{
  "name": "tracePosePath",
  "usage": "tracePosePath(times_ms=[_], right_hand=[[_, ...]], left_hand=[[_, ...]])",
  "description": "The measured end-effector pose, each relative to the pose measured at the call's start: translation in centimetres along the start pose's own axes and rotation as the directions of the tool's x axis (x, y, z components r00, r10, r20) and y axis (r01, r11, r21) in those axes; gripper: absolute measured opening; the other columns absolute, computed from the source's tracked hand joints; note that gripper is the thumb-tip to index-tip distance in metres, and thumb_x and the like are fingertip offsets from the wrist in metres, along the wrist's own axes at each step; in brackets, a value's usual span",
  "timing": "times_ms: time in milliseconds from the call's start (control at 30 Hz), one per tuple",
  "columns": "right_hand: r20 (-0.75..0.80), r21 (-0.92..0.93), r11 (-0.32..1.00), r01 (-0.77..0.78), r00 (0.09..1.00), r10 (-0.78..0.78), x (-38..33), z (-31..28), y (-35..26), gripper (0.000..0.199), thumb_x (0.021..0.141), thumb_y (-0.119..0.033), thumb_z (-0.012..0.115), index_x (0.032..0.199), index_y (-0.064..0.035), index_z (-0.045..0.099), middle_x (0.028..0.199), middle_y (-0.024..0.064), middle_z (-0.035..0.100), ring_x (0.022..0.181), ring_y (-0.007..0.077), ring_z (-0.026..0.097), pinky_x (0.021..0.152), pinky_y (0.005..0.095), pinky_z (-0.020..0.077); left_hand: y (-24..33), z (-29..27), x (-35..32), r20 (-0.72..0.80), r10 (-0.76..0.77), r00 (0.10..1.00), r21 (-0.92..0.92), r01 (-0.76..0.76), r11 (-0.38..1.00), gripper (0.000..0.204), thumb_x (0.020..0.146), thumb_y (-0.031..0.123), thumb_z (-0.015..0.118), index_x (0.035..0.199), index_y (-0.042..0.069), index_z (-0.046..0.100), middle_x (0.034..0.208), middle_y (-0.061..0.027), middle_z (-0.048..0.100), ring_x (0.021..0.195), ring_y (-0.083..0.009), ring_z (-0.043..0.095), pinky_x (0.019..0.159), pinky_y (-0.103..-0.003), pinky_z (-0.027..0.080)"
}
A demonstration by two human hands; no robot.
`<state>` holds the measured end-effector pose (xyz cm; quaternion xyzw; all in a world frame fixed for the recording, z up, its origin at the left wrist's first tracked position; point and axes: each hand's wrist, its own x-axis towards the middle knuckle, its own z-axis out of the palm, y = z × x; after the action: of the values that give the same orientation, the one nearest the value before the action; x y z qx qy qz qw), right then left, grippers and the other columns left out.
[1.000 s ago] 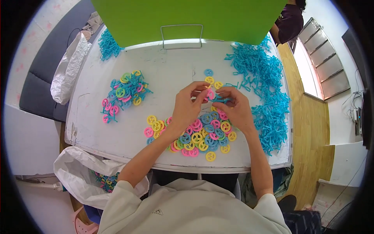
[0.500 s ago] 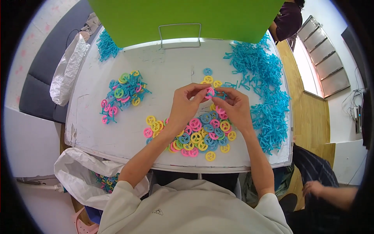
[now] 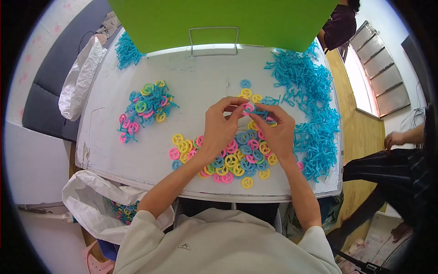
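Above the middle of the white table, my two hands meet fingertip to fingertip. My left hand pinches a small pink plastic wheel by its rim. In my right hand, thumb and forefinger close on a blue plastic stick piece, its end at the pink wheel. Whether the two parts are joined is hidden by my fingers. Below my hands spreads a pile of loose wheels in pink, yellow, blue and green. To the left sits a heap of wheels with blue sticks attached.
Loose blue stick pieces cover the table's right side, with more at the far left corner. A green panel with a wire handle stands behind. A white sack of parts is at lower left. Another person's hand shows at right.
My hands stay together on the pink wheel and blue stick piece, hardly moved. The other person at the right has shifted, their hand now farther up. A pink wheel now shows beside my right forearm.
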<state>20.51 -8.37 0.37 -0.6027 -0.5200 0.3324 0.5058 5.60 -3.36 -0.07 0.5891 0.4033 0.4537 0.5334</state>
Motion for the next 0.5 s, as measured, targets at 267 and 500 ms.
tracePosePath(times_ms=[267,500], right_hand=[[0.147,0.171,0.985,-0.034,0.989,0.009,0.9,-1.6,-0.3,0.03,0.082,-0.001,0.07,0.111,-0.0016,0.065,0.097,0.0036,0.066,0.086,0.0081,0.06,0.074,0.0235,0.0485],[-0.095,-0.538,0.813,0.225,0.941,-0.324,3.1,-6.5,3.4,0.031,0.086,-0.003,0.06,0.116,-0.0061,0.062,0.111,0.0104,0.064,0.1,0.0252,0.059,0.089,0.0342,0.0453]], left_hand=[[-0.2,-1.0,0.7,0.085,-0.044,0.995,-0.211,0.061,0.976,0.018,0.095,0.009,0.053,0.11,-0.001,0.056,0.099,-0.0074,0.062,0.091,-0.0148,0.061,0.082,-0.03,0.056],[2.4,-7.2,3.6,-0.345,0.194,0.918,0.277,-0.098,0.956,0.017,0.097,0.012,0.05,0.106,0.005,0.063,0.092,-0.0038,0.059,0.082,-0.0135,0.06,0.063,-0.027,0.052]])
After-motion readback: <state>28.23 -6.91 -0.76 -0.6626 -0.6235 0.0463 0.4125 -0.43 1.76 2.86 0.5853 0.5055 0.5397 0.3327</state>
